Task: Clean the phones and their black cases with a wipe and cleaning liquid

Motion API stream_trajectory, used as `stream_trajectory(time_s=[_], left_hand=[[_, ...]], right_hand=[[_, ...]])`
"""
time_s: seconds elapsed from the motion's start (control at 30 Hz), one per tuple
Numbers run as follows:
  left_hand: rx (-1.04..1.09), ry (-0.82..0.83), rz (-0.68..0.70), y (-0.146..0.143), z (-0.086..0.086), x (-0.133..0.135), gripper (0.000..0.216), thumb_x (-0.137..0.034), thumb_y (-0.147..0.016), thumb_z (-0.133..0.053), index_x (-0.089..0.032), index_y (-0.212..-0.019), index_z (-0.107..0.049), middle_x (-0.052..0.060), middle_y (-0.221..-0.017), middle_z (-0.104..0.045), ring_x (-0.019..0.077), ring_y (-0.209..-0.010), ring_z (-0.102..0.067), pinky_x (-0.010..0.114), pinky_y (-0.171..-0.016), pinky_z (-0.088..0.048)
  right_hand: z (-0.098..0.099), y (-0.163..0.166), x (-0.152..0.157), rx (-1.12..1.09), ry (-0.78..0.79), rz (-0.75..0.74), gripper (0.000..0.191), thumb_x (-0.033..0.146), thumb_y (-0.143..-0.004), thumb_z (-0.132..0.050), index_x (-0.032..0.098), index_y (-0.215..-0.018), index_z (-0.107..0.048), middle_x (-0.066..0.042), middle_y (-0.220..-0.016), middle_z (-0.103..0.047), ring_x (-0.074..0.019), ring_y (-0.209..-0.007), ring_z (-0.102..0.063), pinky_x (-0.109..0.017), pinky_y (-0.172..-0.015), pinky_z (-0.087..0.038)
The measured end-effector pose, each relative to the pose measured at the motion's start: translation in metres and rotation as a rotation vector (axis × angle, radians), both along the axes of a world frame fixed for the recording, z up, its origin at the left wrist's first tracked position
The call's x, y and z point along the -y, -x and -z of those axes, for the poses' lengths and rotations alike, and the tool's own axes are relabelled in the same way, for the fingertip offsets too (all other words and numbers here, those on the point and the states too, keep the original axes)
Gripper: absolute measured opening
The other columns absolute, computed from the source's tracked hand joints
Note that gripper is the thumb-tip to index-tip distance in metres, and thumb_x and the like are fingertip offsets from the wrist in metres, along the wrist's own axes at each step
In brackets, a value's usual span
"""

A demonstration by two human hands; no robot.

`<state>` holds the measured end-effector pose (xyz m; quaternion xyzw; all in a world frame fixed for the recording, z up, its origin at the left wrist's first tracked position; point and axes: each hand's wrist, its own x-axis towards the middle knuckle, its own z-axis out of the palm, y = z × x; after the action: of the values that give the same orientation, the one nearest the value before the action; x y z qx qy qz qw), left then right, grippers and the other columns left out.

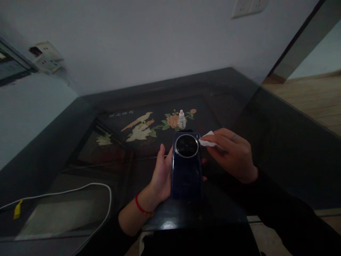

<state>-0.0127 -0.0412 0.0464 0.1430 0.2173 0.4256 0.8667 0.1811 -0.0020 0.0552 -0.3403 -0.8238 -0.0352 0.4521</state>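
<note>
My left hand (162, 174) grips a dark blue smartphone (187, 177) from beneath, fingertips showing past its right edge. The phone's back faces up, with a large round camera ring (187, 145) near the top. Pinched in my right hand (231, 153) is a folded white tissue (209, 139), its tip at the phone's upper right corner beside the camera ring. Whether the tissue touches the phone is hard to tell. Just beyond the phone stands a small clear dropper bottle (182, 121) with a white top, upright on the table.
The glossy dark table (229, 92) has a bird-and-flower inlay (140, 128) and meets the wall at the back. A white cable (66, 192) with a yellow tag (17, 209) curves across the left side. Wall sockets (49, 57) are at the upper left.
</note>
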Motion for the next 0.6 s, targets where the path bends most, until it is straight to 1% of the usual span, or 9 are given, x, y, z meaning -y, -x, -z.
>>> stream_trajectory(time_s=[0.1,0.17,0.23,0.4,0.53,0.6], left_hand=[[-0.015,-0.044,0.081,-0.006,0.003,0.006,0.061,-0.063,-0.092,-0.022,-0.031,-0.143,-0.035,0.012,-0.131,-0.057,0.0334,-0.112,-0.058,0.058,-0.089,-0.044],[-0.034,-0.061,0.131,-0.01,0.005,0.009,0.062,-0.063,-0.092,-0.023,-0.03,-0.143,-0.036,0.012,-0.128,-0.058,0.0324,-0.111,-0.059,0.057,-0.091,-0.044],[-0.046,-0.066,0.152,-0.013,0.005,0.012,0.063,-0.064,-0.091,-0.026,-0.03,-0.144,-0.034,0.011,-0.127,-0.059,0.0305,-0.111,-0.059,0.054,-0.095,-0.042],[-0.101,-0.059,0.097,-0.016,0.003,0.014,0.063,-0.062,-0.092,-0.03,-0.03,-0.146,-0.03,0.01,-0.125,-0.06,0.0275,-0.11,-0.059,0.049,-0.097,-0.041],[-0.093,-0.071,0.062,-0.015,0.004,0.012,0.062,-0.061,-0.092,-0.032,-0.03,-0.146,-0.031,0.009,-0.124,-0.061,0.0271,-0.109,-0.059,0.047,-0.095,-0.043],[-0.092,-0.072,0.054,-0.014,0.004,0.012,0.063,-0.062,-0.091,-0.033,-0.03,-0.145,-0.032,0.009,-0.124,-0.061,0.027,-0.109,-0.059,0.047,-0.095,-0.043]], right_hand=[[0.001,0.005,0.004,-0.004,0.017,-0.004,0.014,0.011,-0.087,-0.055,0.017,-0.094,-0.066,-0.005,-0.084,-0.066,-0.0164,-0.077,-0.062,-0.027,-0.068,-0.05],[0.002,0.009,0.006,0.032,-0.005,-0.026,0.013,0.012,-0.088,-0.055,0.017,-0.094,-0.066,-0.005,-0.083,-0.066,-0.0165,-0.075,-0.062,-0.028,-0.066,-0.05],[0.003,0.012,0.008,0.064,-0.028,-0.036,0.013,0.013,-0.088,-0.055,0.016,-0.094,-0.066,-0.006,-0.082,-0.066,-0.0168,-0.074,-0.061,-0.028,-0.066,-0.05],[-0.002,0.013,0.011,0.161,-0.05,-0.07,0.016,0.014,-0.091,-0.05,0.012,-0.092,-0.067,-0.008,-0.082,-0.066,-0.0182,-0.074,-0.059,-0.031,-0.067,-0.05],[-0.006,0.011,0.013,0.26,-0.1,-0.176,0.022,0.014,-0.093,-0.046,0.013,-0.092,-0.067,-0.008,-0.081,-0.067,-0.0175,-0.073,-0.059,-0.03,-0.065,-0.05],[-0.007,0.011,0.013,0.267,-0.095,-0.173,0.022,0.015,-0.093,-0.045,0.013,-0.093,-0.067,-0.007,-0.081,-0.067,-0.0167,-0.073,-0.059,-0.029,-0.065,-0.05]])
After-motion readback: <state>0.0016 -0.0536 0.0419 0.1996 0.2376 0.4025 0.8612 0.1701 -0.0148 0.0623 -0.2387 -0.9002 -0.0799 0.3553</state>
